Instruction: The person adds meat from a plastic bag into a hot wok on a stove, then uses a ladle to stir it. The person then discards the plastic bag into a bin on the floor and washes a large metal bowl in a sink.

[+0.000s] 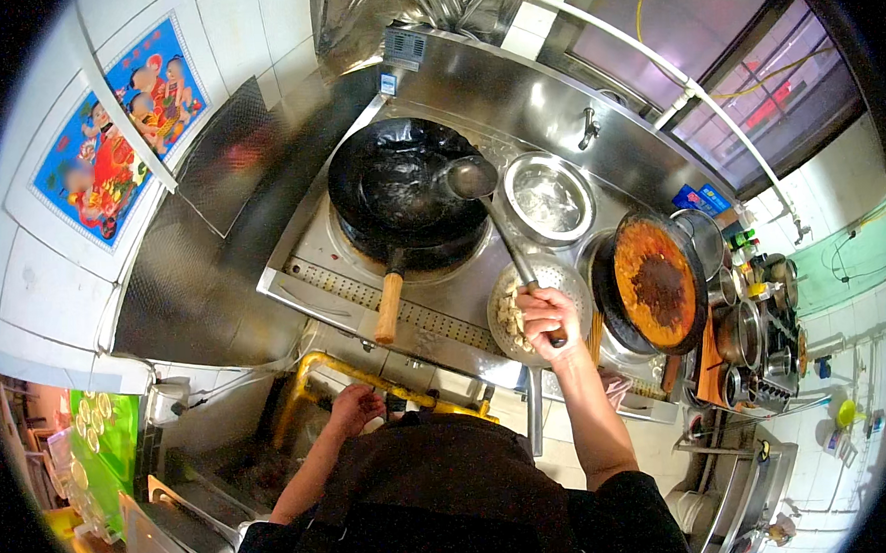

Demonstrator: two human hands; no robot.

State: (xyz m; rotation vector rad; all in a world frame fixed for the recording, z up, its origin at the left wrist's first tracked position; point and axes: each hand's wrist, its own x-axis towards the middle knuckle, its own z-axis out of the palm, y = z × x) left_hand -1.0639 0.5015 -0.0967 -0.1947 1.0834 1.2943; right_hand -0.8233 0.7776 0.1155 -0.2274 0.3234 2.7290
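My right hand (546, 317) is closed around the handle of a long metal ladle (473, 177). The ladle's bowl hangs over the right rim of a black wok (366, 175), which sits on the left burner with its wooden handle (390, 309) towards me. The wok's inside looks dark and glossy. Beneath my right hand rests a perforated strainer (575, 288) with pale food pieces (507, 314) in it. Low at the stove's front, my left hand (357, 410) is beside a yellow gas pipe (388, 384), its fingers curled; whether it grips anything there cannot be told.
A shiny metal basin (548, 200) stands right of the wok. Further right, a tilted pan with an orange-brown inside (654, 284) rests near several pots (739, 336) and bottles. A faucet (589, 128) projects from the steel backsplash (478, 87). A metal panel (188, 290) borders the left.
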